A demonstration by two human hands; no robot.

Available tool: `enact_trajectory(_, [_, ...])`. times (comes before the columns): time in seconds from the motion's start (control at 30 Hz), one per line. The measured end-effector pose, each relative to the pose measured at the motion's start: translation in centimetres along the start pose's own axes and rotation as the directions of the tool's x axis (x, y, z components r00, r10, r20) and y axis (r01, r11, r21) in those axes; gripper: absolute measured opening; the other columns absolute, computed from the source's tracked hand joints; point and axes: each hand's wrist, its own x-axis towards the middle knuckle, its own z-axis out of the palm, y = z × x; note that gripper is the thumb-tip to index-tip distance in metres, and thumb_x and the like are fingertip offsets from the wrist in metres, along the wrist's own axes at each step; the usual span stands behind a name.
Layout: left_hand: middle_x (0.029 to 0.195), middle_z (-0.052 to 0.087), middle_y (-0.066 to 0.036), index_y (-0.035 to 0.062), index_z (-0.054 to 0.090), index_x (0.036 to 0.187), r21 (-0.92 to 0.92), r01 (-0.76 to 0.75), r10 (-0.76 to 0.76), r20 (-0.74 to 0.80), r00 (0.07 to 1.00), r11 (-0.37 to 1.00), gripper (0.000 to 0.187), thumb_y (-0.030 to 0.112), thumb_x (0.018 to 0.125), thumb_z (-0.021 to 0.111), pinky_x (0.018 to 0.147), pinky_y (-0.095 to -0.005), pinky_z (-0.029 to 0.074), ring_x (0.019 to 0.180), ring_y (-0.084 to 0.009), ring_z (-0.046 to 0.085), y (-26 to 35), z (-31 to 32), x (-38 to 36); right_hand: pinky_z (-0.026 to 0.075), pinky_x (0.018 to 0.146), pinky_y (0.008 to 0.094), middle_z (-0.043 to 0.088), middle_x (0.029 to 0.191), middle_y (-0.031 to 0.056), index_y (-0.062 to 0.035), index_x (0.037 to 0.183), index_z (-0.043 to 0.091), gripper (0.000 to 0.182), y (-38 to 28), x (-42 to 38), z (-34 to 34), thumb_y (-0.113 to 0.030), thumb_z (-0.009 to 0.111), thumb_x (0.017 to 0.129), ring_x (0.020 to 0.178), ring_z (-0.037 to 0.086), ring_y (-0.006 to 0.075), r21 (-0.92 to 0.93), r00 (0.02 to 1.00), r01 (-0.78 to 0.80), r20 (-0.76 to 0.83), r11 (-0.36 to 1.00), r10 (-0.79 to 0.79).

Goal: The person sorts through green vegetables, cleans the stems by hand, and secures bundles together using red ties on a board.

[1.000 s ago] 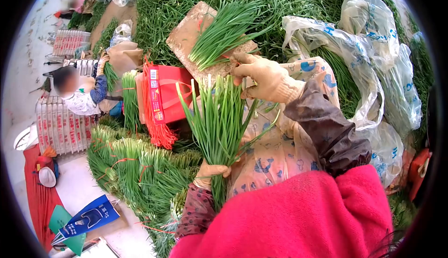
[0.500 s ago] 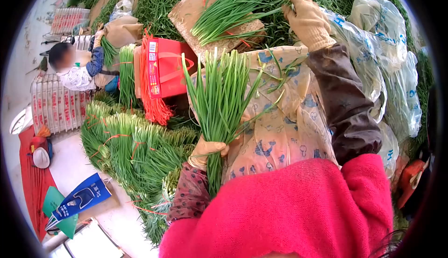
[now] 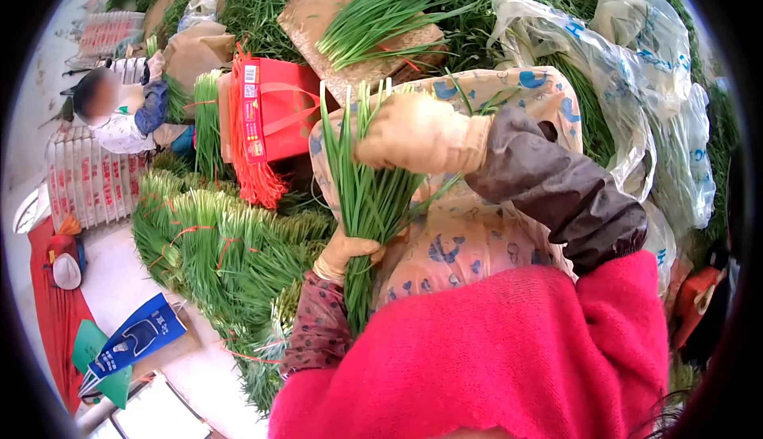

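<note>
My left hand point(image 3: 347, 255), in a pale glove, is closed around the lower part of an upright bunch of garlic chives point(image 3: 380, 204). The pale cut ends point up and the green leaves hang below the fist. Across the top of this bunch lies my gloved right hand point(image 3: 419, 133), slightly blurred, its fingers curled around the stalks near the cut ends. Under both hands a patterned plastic apron point(image 3: 449, 252) covers my lap. Ahead, a loose pile of garlic chives point(image 3: 389, 14) rests on a worn board point(image 3: 314, 11).
A red bag point(image 3: 290, 113) with red ties point(image 3: 261, 181) stands to the left. Tied bundles of chives point(image 3: 214, 232) fill the floor beside me. Clear plastic bags point(image 3: 656, 81) lie at the right. Another person point(image 3: 131, 113) sits at the far left, near stacked white crates point(image 3: 94, 177).
My right hand has come from the loose chives at the upper right, down and left onto the top of the bunch. My left hand keeps its grip in nearly the same place.
</note>
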Motion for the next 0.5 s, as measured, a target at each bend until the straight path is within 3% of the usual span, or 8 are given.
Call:
enact_trajectory(0.07, [0.1,0.064,-0.019,-0.0092,0.054,0.115,0.0,0.018,-0.018,0.03,0.999,1.0,0.056,0.018,0.071,0.076,0.047,-0.0292,0.041,0.053,-0.0173,0.052,-0.3,-0.6,0.0,0.054,0.065,0.0326,0.069,0.081,0.0075,-0.0115,0.104,0.066,0.02,1.0,-0.3,0.6,-0.016,0.062,0.085,0.07,0.067,0.0224,0.478,0.886,-0.048,-0.385,0.877,0.258])
enact_trajectory(0.1, [0.102,0.064,-0.019,-0.0092,0.053,0.115,0.03,0.027,-0.028,0.055,0.998,0.999,0.057,0.019,0.071,0.076,0.046,-0.0291,0.041,0.052,-0.0173,0.051,-0.5,-1.1,0.0,0.054,0.066,0.0312,0.07,0.083,0.0063,-0.0102,0.109,0.065,0.022,1.6,0.1,0.6,-0.017,0.063,0.088,0.069,0.066,0.0163,0.743,0.81,0.005,-0.395,0.669,0.433])
enact_trajectory(0.13, [0.103,0.064,-0.02,-0.0093,0.053,0.116,0.061,0.035,-0.04,0.078,0.996,0.997,0.059,0.02,0.07,0.076,0.045,-0.0291,0.04,0.052,-0.0172,0.051,-0.7,-1.4,0.0,0.053,0.061,0.0282,0.069,0.081,0.0052,-0.0053,0.109,0.064,0.024,2.2,0.3,0.5,-0.016,0.065,0.088,0.068,0.064,0.0113,0.933,0.723,-0.082,-0.186,0.35,0.665])
enact_trajectory(0.23, [0.105,0.064,-0.02,-0.0078,0.052,0.118,0.078,0.053,-0.063,0.136,0.989,0.996,0.061,0.021,0.07,0.076,0.045,-0.0281,0.04,0.052,-0.0166,0.05,-0.5,-1.6,-0.1,0.049,0.053,0.0239,0.068,0.08,0.0052,-0.0006,0.103,0.064,0.02,4.4,0.1,-2.2,-0.015,0.064,0.089,0.066,0.063,0.0105,0.996,0.562,0.086,-0.064,0.019,0.824])
enact_trajectory(0.3, [0.105,0.064,-0.019,-0.0055,0.052,0.121,0.073,0.073,-0.083,0.149,0.985,0.995,0.064,0.022,0.069,0.077,0.044,-0.0282,0.039,0.052,-0.0162,0.049,-0.7,-1.8,-0.4,0.048,0.049,0.0233,0.067,0.08,0.0064,-0.0015,0.1,0.064,0.016,7.0,-0.4,-2.9,-0.014,0.065,0.089,0.064,0.062,0.0103,0.93,0.485,0.356,-0.1,-0.091,0.869])
enact_trajectory(0.43, [0.106,0.064,-0.02,-0.0082,0.053,0.117,0.022,0.08,-0.083,0.148,0.985,0.997,0.06,0.018,0.068,0.076,0.044,-0.028,0.037,0.049,-0.0169,0.047,-1.1,-2.1,-0.9,0.05,0.051,0.0252,0.068,0.082,0.0079,-0.0058,0.095,0.065,0.009,13.2,-3.6,-4.4,-0.011,0.066,0.088,0.068,0.064,0.0152,0.73,0.239,0.682,-0.19,-0.026,0.952])
enact_trajectory(0.47, [0.093,0.062,-0.017,-0.0091,0.053,0.118,0.02,0.075,-0.077,0.141,0.987,0.997,0.06,0.018,0.069,0.075,0.044,-0.0283,0.036,0.048,-0.0163,0.046,-1.0,-2.4,-1.0,0.051,0.053,0.0236,0.068,0.083,0.0075,-0.0061,0.096,0.065,0.009,14.5,-4.8,-4.5,-0.008,0.066,0.087,0.07,0.065,0.0147,0.756,0.154,0.653,-0.175,0.033,0.973])
enact_trajectory(0.5, [0.08,0.06,-0.014,-0.0101,0.052,0.119,0.017,0.07,-0.071,0.133,0.989,0.997,0.061,0.017,0.07,0.074,0.044,-0.0286,0.034,0.048,-0.0157,0.045,-1.0,-2.7,-1.1,0.053,0.06,0.028,0.068,0.09,0.0103,-0.0059,0.101,0.064,0.016,15.1,-6.2,-4.1,-0.013,0.066,0.088,0.078,0.066,0.0186,0.89,0.146,0.442,-0.19,0.107,0.971])
